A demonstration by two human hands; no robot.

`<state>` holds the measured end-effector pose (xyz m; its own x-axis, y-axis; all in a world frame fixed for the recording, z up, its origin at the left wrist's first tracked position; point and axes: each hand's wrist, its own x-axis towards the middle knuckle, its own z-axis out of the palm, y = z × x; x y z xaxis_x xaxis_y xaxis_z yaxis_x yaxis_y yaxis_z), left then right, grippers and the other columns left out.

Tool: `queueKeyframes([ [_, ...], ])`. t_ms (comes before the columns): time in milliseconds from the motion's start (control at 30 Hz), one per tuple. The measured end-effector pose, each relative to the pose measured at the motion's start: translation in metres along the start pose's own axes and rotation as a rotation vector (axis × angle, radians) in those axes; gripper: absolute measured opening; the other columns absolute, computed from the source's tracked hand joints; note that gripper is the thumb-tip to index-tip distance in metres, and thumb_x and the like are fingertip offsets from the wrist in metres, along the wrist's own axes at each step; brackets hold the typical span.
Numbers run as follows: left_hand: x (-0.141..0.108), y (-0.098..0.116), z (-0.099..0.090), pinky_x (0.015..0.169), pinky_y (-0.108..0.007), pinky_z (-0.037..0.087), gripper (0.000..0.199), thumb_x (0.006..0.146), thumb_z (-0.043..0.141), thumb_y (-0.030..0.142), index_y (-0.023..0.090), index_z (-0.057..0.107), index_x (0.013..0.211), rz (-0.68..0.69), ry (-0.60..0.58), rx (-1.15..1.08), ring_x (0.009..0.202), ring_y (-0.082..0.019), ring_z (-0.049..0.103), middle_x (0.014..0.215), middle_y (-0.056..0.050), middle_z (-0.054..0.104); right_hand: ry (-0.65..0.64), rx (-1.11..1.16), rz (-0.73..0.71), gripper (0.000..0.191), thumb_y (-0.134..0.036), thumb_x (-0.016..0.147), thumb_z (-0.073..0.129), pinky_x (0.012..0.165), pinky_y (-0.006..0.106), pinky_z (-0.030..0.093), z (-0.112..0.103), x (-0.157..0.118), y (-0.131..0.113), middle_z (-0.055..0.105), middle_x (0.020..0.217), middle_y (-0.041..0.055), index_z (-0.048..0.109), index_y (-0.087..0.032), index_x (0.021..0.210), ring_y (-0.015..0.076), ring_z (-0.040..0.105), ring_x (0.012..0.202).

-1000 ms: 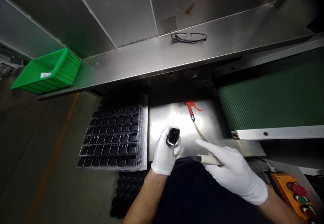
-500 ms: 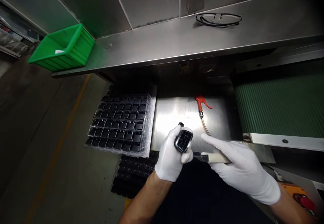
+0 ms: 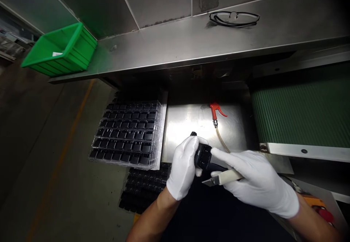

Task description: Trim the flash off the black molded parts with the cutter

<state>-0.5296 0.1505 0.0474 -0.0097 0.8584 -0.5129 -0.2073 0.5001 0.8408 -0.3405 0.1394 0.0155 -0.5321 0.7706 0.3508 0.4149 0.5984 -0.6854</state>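
Both my hands wear white gloves. My left hand [image 3: 183,167] grips a small black moulded part [image 3: 203,156] over the front edge of a steel work plate [image 3: 188,123]. My right hand [image 3: 257,182] holds a pale-handled knife [image 3: 222,178], its blade pointing left below the part. The right forefinger stretches out and touches the part's right side.
A clear tray stack of several black parts [image 3: 127,134] lies left of the plate, with more trays [image 3: 142,189] beneath. A red air gun [image 3: 216,110] with hose rests on the plate. The green conveyor belt [image 3: 300,110] runs right. Glasses [image 3: 233,19] and a green bin [image 3: 60,49] sit on the shelf.
My hands have come together: the right forefinger now touches the part and the knife has dropped below it. My left hand has turned the part sideways. The view has shifted a little.
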Motion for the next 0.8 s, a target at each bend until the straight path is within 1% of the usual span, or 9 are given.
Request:
queueKeyframes([
  [67,0.0,0.001,0.001,0.036,-0.027,0.027,0.032,0.098,0.046,0.038,0.023,0.068,0.081,-0.011,-0.041,0.036,0.043,-0.014,0.038,0.063,-0.002,0.054,0.075,-0.08,-0.016,0.045,-0.015,0.099,0.063,0.061,0.026,0.05,-0.002,0.002,0.001,0.07,0.088,-0.0035,0.051,-0.018,0.142,0.0106,0.063,0.067],
  [133,0.001,0.001,0.001,0.036,-0.027,0.027,0.032,0.099,0.044,0.038,0.023,0.068,0.082,-0.019,-0.045,0.058,0.046,-0.014,0.041,0.067,-0.002,0.054,0.148,-0.146,-0.022,0.034,-0.019,0.1,0.063,0.064,0.026,0.051,-0.004,0.004,0.001,0.072,0.093,-0.0011,0.056,-0.018,0.133,0.0111,0.065,0.069],
  [200,0.002,0.001,0.002,0.038,-0.027,0.029,0.032,0.099,0.044,0.037,0.023,0.068,0.082,-0.019,-0.037,0.081,0.048,-0.015,0.043,0.068,-0.003,0.055,0.114,-0.133,-0.013,0.033,-0.022,0.101,0.062,0.063,0.026,0.05,-0.005,0.005,0.001,0.071,0.089,-0.0028,0.056,-0.019,0.133,0.0104,0.064,0.068],
  [300,0.004,0.001,0.002,0.044,-0.027,0.037,0.032,0.098,0.046,0.037,0.023,0.069,0.081,0.019,-0.031,0.139,0.056,-0.017,0.049,0.072,-0.004,0.059,0.009,-0.077,-0.024,0.038,-0.02,0.099,0.059,0.056,0.027,0.044,-0.004,0.009,0.001,0.062,0.074,-0.0079,0.054,-0.02,0.137,0.0089,0.058,0.06],
  [400,0.005,0.002,0.002,0.061,-0.028,0.05,0.03,0.097,0.048,0.035,0.023,0.07,0.08,0.068,-0.019,0.192,0.073,-0.021,0.059,0.079,-0.006,0.065,-0.002,-0.122,-0.073,0.033,-0.022,0.101,0.054,0.053,0.029,0.041,-0.001,0.014,0.0,0.056,0.069,-0.0075,0.054,-0.015,0.133,0.0099,0.054,0.057],
  [467,0.006,0.003,0.002,0.066,-0.028,0.052,0.028,0.096,0.05,0.033,0.023,0.07,0.08,0.07,-0.013,0.203,0.079,-0.022,0.061,0.082,-0.007,0.067,-0.011,-0.136,-0.076,0.028,-0.025,0.103,0.054,0.054,0.029,0.042,0.0,0.018,-0.002,0.058,0.07,-0.0071,0.056,-0.014,0.128,0.01,0.055,0.058],
  [667,0.006,0.007,0.0,0.06,-0.024,0.053,0.022,0.093,0.054,0.028,0.022,0.07,0.079,0.033,-0.008,0.224,0.069,-0.017,0.058,0.077,-0.003,0.064,-0.035,-0.049,-0.011,0.015,-0.028,0.102,0.055,0.052,0.026,0.038,0.006,0.022,-0.007,0.057,0.067,-0.0097,0.062,-0.018,0.112,0.0077,0.053,0.055],
  [733,0.005,0.008,-0.001,0.05,-0.021,0.048,0.022,0.094,0.052,0.029,0.021,0.07,0.083,0.01,-0.018,0.238,0.058,-0.013,0.051,0.073,0.0,0.059,-0.039,-0.024,-0.016,0.013,-0.024,0.098,0.053,0.051,0.027,0.035,0.009,0.021,-0.008,0.055,0.066,-0.0099,0.062,-0.021,0.106,0.0083,0.051,0.054],
  [800,0.004,0.007,-0.002,0.04,-0.019,0.038,0.023,0.095,0.051,0.032,0.021,0.069,0.087,-0.023,-0.015,0.245,0.051,-0.01,0.043,0.072,0.002,0.057,-0.048,-0.013,-0.027,0.014,-0.023,0.095,0.053,0.05,0.028,0.033,0.012,0.019,-0.009,0.053,0.065,-0.0094,0.062,-0.022,0.105,0.0094,0.048,0.053],
])
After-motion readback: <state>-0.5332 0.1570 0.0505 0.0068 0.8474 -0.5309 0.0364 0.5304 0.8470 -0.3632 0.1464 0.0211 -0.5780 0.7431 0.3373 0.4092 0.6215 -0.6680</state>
